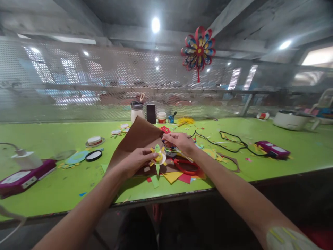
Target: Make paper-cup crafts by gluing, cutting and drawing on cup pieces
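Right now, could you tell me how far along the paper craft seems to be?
Partly done, it seems. A yellow-green figure is already cut and assembled, and offcuts lie on the table. In hand: the left hand holds the figure against the brown sheet, and the right hand pinches something small beside it. The red scissors lie idle. What remains cannot be told.
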Demonstrator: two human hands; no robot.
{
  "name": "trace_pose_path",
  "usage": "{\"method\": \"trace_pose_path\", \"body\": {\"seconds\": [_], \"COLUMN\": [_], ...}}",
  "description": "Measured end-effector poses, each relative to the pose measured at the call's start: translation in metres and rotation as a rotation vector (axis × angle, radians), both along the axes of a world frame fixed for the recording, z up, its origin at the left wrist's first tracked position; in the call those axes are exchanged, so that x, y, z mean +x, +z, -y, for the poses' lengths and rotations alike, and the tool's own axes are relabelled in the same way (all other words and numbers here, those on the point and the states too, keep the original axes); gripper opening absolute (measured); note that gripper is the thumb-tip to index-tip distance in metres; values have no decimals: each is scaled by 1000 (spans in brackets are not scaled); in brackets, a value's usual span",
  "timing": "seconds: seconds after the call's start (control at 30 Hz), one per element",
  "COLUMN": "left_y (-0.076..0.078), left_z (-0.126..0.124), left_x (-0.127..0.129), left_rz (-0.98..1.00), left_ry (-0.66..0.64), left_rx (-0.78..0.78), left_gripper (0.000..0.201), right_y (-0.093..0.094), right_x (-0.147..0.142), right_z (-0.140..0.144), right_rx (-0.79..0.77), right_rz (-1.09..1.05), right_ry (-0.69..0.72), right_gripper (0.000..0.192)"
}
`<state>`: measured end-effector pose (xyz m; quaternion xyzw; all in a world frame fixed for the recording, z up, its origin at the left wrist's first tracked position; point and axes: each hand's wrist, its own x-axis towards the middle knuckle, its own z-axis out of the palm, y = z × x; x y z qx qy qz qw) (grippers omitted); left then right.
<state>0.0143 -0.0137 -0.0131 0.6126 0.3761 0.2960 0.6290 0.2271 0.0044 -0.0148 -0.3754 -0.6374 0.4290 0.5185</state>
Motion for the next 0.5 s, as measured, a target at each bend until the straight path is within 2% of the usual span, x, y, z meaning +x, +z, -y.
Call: {"method": "trace_pose_path", "body": {"seconds": [0.17,0.3,0.5], "left_y": [3,1,0], "left_z": [5,4,3], "left_x": [2,2,3], "left_rz": [-80,-126,-85], "left_ry": [-47,-53,-19], "left_rx": [63,71,40], "left_gripper": [43,46,43], "right_y": [-4,-8,-6], "right_x": [-8,-9,-8], "right_z": [2,1,2], "right_rx": [-29,-16,8], "right_rz": [128,151,206], "right_ry": [83,43,-21], "right_gripper": [25,18,19]}}
